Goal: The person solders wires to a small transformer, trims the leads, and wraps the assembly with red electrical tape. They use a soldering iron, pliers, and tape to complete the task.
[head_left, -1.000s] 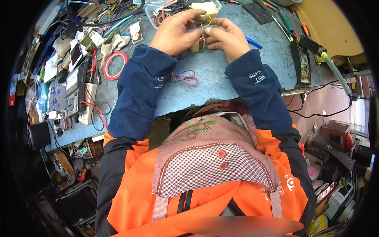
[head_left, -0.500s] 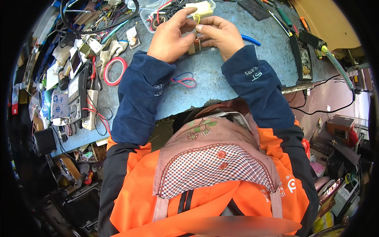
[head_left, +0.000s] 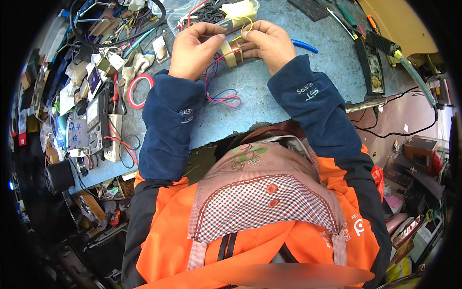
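Over the far part of the blue worktop, my left hand point(head_left: 195, 52) has its thumb and fingers pressed together, close above a small coil point(head_left: 232, 54) with cream end plates and a reddish-brown winding. Whatever lies in that pinch is too small to make out. A yellow wire point(head_left: 249, 22) loops up from the fingertips of my right hand point(head_left: 270, 47), pinched between thumb and forefinger; its other fingers curl beside the coil's right side. Red and blue wires point(head_left: 226, 99) trail from the coil toward me and end in a loop on the worktop.
Behind my hands stands a clear plastic box point(head_left: 204, 15) of dark parts. A blue tube point(head_left: 304, 45) lies right of my right hand. Red tape point(head_left: 140, 90), a multimeter point(head_left: 96, 120) and clutter fill the left side. A soldering iron point(head_left: 385, 44) rests at the right.
My hands have moved apart, the left one shifting left and nearer me. The coil now shows between them, and the yellow wire forms a wider loop at my right fingertips.
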A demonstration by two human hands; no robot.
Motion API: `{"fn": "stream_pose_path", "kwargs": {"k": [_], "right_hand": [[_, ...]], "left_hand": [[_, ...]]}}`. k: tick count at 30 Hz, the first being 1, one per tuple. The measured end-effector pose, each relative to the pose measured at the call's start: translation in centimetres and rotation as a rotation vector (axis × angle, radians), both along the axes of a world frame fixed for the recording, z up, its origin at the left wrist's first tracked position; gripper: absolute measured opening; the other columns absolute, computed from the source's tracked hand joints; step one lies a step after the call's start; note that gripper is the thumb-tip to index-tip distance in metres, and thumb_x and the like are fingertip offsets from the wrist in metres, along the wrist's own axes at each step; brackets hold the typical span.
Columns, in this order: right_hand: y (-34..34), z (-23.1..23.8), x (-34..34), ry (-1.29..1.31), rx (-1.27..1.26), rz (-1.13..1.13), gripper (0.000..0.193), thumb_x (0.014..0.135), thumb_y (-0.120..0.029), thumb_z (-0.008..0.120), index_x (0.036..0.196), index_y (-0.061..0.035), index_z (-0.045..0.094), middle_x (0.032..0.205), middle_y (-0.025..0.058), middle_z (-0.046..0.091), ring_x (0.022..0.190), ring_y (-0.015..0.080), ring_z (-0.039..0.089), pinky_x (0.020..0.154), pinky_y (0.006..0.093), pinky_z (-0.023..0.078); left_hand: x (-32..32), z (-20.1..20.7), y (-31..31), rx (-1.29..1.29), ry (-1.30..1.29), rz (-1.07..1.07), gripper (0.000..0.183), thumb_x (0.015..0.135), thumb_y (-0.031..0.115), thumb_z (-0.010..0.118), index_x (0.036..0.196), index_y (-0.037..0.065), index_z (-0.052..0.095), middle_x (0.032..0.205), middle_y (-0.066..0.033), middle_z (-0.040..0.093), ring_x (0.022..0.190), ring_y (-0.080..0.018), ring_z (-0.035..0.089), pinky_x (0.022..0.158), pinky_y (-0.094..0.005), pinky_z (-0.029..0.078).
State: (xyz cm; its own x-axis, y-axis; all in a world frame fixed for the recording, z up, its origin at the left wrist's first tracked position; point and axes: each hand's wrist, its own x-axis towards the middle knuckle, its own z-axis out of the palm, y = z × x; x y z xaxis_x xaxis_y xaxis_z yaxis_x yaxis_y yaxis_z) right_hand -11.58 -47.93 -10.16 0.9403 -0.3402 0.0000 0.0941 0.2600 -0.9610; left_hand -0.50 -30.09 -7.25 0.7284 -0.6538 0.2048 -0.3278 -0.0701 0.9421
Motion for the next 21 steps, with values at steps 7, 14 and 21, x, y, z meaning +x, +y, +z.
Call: {"fn": "stream_pose_path", "kwargs": {"k": [7, 14, 21], "right_hand": [[0.3, -0.1, -0.1, -0.024, 0.092, -0.043, 0.018, 0.1, -0.011, 0.066, 0.11, 0.0035, 0.068, 0.103, 0.0168, 0.075, 0.09, 0.0264, 0.077, 0.081, 0.0377, 0.065], [0.2, -0.3, -0.4, 0.001, 0.039, -0.004, 0.016, 0.102, -0.015, 0.066, 0.11, -0.001, 0.067, 0.106, 0.0165, 0.075, 0.096, 0.0263, 0.077, 0.089, 0.0389, 0.063], [0.4, -0.2, -0.6, 0.031, 0.006, -0.003, 0.021, 0.102, -0.016, 0.065, 0.114, 0.0007, 0.068, 0.108, 0.0179, 0.076, 0.097, 0.027, 0.077, 0.089, 0.0382, 0.062]], "left_hand": [[-1.3, -0.5, -0.4, 0.068, 0.0, -0.039, 0.018, 0.093, 0.009, 0.076, 0.105, -0.004, 0.079, 0.092, -0.0067, 0.079, 0.08, -0.0098, 0.07, 0.073, -0.0268, 0.057], [-1.5, -0.3, -0.6, 0.095, 0.019, -0.013, 0.015, 0.093, 0.006, 0.073, 0.104, -0.003, 0.078, 0.092, -0.0044, 0.077, 0.081, -0.0083, 0.067, 0.072, -0.0245, 0.053], [-0.7, -1.0, -0.7, 0.04, 0.101, -0.005, 0.017, 0.089, 0.006, 0.072, 0.101, -0.005, 0.078, 0.088, -0.0057, 0.077, 0.077, -0.0093, 0.067, 0.068, -0.0255, 0.053]]}}
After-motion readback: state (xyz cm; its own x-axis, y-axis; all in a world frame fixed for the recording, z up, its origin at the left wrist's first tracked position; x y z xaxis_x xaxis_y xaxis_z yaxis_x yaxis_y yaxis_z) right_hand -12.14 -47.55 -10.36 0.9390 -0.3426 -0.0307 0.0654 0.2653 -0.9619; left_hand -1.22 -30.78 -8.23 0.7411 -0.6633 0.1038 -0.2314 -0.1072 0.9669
